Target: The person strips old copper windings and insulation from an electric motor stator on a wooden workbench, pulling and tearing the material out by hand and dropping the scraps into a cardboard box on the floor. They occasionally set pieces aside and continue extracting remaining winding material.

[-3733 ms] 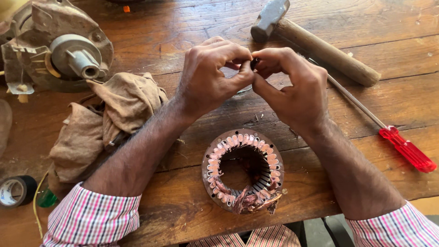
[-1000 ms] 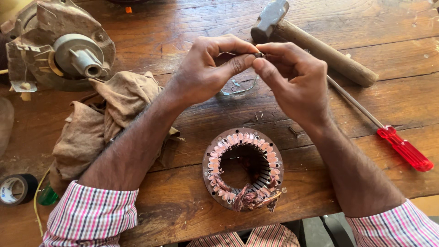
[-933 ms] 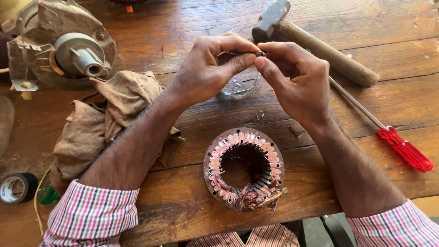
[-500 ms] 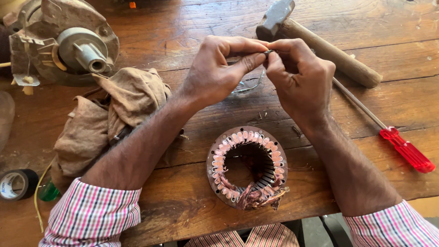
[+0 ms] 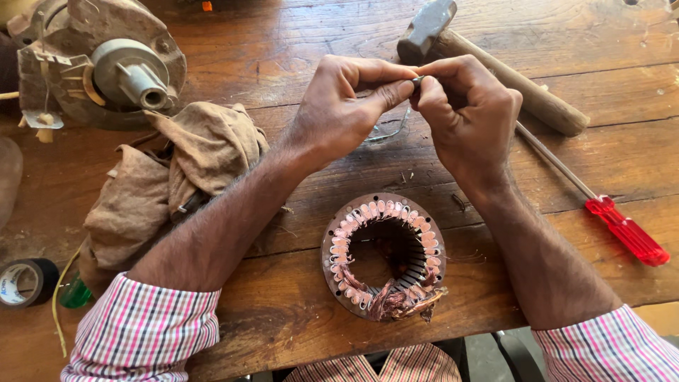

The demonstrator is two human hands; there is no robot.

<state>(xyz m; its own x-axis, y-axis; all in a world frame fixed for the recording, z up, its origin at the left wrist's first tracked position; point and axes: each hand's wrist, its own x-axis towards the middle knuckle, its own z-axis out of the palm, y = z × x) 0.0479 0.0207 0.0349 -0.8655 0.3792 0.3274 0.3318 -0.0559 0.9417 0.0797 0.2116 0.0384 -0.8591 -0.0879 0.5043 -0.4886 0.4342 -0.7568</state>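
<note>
Pinching a small dark piece between both hands.
Left hand and right hand closed on it, above the stator on the tabletop.

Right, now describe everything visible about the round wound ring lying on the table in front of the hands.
The motor stator is a round ring of rusty brown metal with small holes around its rim. Copper-coloured windings in pale pink sleeves fill the slots around its open bore, and a loose tangle of wire bunches at its near edge. It lies flat, bore facing up, on the wooden table near the front edge. Neither the left hand nor the right hand touches it; both are held above and beyond it.
</note>
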